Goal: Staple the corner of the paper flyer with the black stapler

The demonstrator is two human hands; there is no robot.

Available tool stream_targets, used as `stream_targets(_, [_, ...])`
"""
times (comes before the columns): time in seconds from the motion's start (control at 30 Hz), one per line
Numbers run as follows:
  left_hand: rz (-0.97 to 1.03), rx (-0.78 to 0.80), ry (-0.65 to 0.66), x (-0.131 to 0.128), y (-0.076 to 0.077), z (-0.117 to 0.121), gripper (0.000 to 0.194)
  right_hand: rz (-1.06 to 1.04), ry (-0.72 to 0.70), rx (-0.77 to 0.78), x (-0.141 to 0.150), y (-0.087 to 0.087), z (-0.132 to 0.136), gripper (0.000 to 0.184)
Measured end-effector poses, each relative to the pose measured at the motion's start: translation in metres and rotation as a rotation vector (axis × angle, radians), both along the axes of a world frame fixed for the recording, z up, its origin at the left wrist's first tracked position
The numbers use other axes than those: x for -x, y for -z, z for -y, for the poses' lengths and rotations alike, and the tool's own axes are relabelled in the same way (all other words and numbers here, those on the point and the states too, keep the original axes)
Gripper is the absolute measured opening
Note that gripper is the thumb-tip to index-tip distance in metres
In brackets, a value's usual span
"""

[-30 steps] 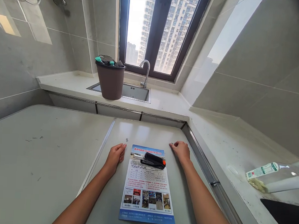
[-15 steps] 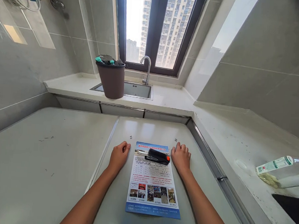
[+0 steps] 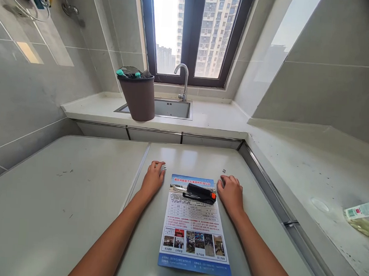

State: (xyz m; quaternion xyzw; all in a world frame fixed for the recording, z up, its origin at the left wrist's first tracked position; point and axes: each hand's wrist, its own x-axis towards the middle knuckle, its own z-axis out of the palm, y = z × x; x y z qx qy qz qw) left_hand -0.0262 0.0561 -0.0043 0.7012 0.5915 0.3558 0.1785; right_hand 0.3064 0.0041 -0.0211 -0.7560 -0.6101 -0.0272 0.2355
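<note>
A printed flyer [image 3: 193, 238] with blue bands and photos lies on the white table in front of me. Across its upper part rests a black stapler [image 3: 200, 193] with an orange-red end, its metal arm pointing left. My left hand [image 3: 153, 178] is beside the flyer's upper left corner, fingers stretched forward close to a tiny metal staple piece [image 3: 165, 168]; I cannot tell if they touch. On the right, my right hand [image 3: 231, 193] lies near the stapler's orange end with loosely bent, parted fingers and nothing in them. Small staple pieces [image 3: 224, 171] sit just beyond it.
A brown bin [image 3: 138, 97] with bottles stands on the back counter by the sink [image 3: 173, 109] and faucet [image 3: 184, 82]. Dark bits [image 3: 65, 172] are scattered on the left table panel [image 3: 83, 202]. A white-green package [image 3: 363, 210] lies on the right counter.
My left hand has uncurled from a loose fist and moved forward toward the staple piece. My right hand stays close to the stapler. The view has shifted slightly.
</note>
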Motion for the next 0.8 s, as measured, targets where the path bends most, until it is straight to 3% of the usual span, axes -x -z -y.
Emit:
stream_targets(0.2, [-0.201,-0.055,0.044,-0.006,0.008,-0.001,0.021,-0.396,-0.394,-0.308,0.013,-0.012,0.002,0.025])
stream_targets(0.3, [-0.222,-0.072,0.057,-0.006,0.008,0.010,0.024,-0.521,-0.673,-0.263,0.018,-0.019,0.008,0.028])
stream_targets(0.43, [0.019,-0.024,0.105,-0.011,0.003,0.030,0.023,-0.540,-0.979,-0.078,0.021,-0.021,0.013,0.046])
stream_targets(0.53, [0.100,-0.009,0.190,-0.014,-0.001,0.039,0.025,-0.460,-1.032,0.001,0.022,-0.018,0.012,0.058])
stream_targets(0.8, [0.096,-0.003,0.399,-0.014,-0.007,0.036,0.016,-0.435,-1.018,-0.006,0.022,-0.011,0.007,0.048])
